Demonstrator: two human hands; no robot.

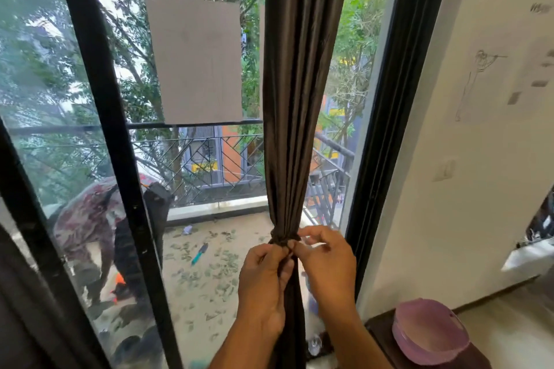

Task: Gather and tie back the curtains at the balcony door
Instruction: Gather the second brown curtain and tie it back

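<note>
We stand at the balcony door, where the brown curtain hangs gathered into one narrow column between the glass and the right-hand frame; a tie band of the same cloth cinches it low down, so the folds fan out above and fall slack below. Our left hand grips the bundle just under the band, fingers curled round the cloth, presumably to steady it; our right hand pinches the band's end at the knot, the remaining fingers loosely bent, apparently to draw it tight.
</note>
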